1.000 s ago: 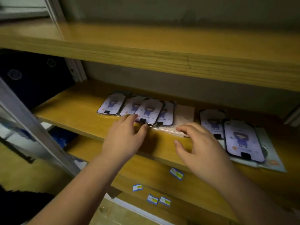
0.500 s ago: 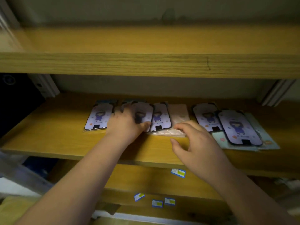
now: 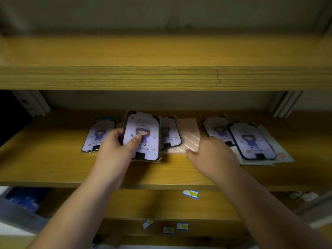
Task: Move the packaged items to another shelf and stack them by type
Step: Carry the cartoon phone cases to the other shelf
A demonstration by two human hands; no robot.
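Several packaged phone cases with a purple cartoon girl lie in a row on the middle wooden shelf [image 3: 53, 166]. My left hand [image 3: 115, 150] grips one purple case [image 3: 143, 130], thumb on its front, its far end tilted up off the shelf. One case [image 3: 99, 133] lies to its left, another [image 3: 170, 133] to its right. A pale pink packet [image 3: 190, 135] lies flat beside that; my right hand [image 3: 213, 155] rests on its near right corner, fingers curled down. Two more purple cases [image 3: 251, 141] overlap on pale blue packets [image 3: 276, 146] at the right.
An upper wooden shelf [image 3: 161, 51] runs across above, bare where I see it. Below, lower shelf boards carry small blue-and-yellow labels [image 3: 190, 194]. White metal uprights [image 3: 34, 105] stand at the back left and right corners.
My left hand has closed on a purple case and tipped it up off the row. My right hand has stayed at the pink packet. The view has shifted closer and straighter on.
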